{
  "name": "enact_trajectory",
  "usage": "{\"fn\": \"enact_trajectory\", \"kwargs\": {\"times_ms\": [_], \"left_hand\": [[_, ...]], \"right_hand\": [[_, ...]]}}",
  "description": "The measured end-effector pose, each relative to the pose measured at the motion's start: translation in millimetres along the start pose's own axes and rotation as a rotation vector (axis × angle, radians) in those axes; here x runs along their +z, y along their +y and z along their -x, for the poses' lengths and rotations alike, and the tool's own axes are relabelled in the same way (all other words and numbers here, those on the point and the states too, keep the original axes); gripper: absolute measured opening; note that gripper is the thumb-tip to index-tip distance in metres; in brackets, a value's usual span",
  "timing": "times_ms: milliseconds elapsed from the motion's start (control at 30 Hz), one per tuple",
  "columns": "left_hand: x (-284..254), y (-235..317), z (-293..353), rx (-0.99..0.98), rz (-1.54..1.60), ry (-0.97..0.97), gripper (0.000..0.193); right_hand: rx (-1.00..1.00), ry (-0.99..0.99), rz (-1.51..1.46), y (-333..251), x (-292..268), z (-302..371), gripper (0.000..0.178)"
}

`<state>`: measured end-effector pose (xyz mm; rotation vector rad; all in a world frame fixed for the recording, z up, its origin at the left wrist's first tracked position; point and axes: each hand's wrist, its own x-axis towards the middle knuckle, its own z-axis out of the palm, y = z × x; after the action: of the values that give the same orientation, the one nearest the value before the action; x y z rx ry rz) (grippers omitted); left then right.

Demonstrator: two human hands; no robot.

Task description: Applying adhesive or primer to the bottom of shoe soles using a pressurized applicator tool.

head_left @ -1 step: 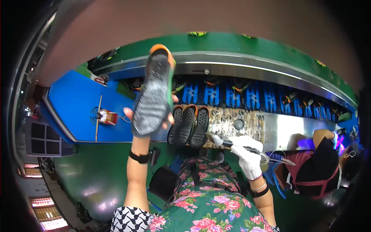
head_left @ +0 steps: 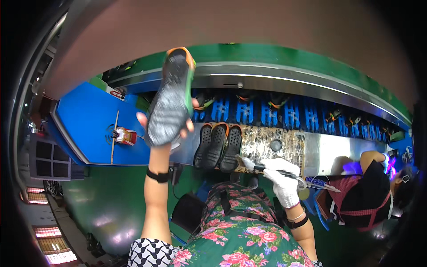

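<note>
I've got a low lane for the right hand point(head_left: 284, 181) over the streaked board point(head_left: 262, 139); only a flat black disc point(head_left: 276, 145) sits there. Leftward it's tight: brush point(head_left: 247, 163) is just beside three black perforated clogs point(head_left: 218, 149). Far side barred by blue racks point(head_left: 291, 115) and steel rail point(head_left: 284, 82). Co-worker point(head_left: 364, 191) limits reach right. Left of the raised shoe point(head_left: 169, 104): container point(head_left: 127, 136), stick point(head_left: 114, 138), then open blue desk point(head_left: 84, 129).
</note>
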<state>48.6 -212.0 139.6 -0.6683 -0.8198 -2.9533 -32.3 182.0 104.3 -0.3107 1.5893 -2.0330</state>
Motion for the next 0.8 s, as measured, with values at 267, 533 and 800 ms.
{"fn": "enact_trajectory", "kwargs": {"times_ms": [267, 533, 800], "left_hand": [[-60, 98, -65, 0.606, 0.346, 0.609, 0.105], [-115, 147, -62, 0.703, -1.979, 1.238, 0.099], [-93, 90, -114, 0.576, -2.369, 1.177, 0.109]], "right_hand": [[0.056, -0.086, 0.03, 34, 14, -14, 0.023], [0.073, 0.046, -0.091, 51, -11, -7, 0.022], [0.012, 0.18, -0.16, 64, -26, 2, 0.022]]}}
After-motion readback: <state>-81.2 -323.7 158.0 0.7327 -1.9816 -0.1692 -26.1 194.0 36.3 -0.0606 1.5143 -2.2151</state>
